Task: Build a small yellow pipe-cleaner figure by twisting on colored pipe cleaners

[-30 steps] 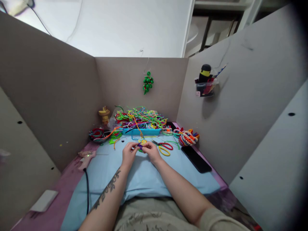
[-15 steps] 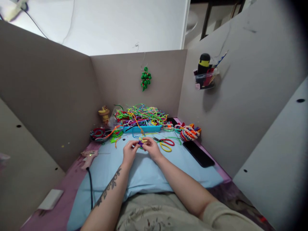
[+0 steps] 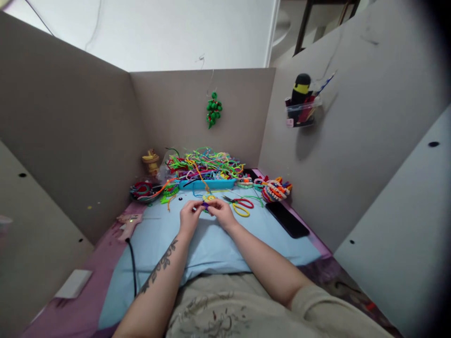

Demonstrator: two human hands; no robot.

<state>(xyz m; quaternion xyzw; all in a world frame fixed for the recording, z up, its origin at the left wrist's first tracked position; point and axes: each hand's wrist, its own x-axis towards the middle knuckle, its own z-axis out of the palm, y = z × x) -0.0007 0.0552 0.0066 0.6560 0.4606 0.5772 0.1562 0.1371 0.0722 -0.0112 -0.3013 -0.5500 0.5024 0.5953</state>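
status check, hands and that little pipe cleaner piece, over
Left hand and right hand both pinching the small purple-yellow pipe cleaner piece. Held just above the blue cloth. Scissors lie right of it, apart.

Left hand [image 3: 189, 217] and right hand [image 3: 221, 213] pinch a small pipe-cleaner piece [image 3: 207, 203] near scissors [image 3: 240, 205].

The small purple-and-yellow piece [image 3: 207, 203] is mostly hidden by fingers [image 3: 197, 206].

table: pink top [image 3: 88, 300]
on it: blue cloth [image 3: 211, 244]
on the cloth: scissors [image 3: 241, 206], black phone [image 3: 287, 219], blue tray [image 3: 207, 184]
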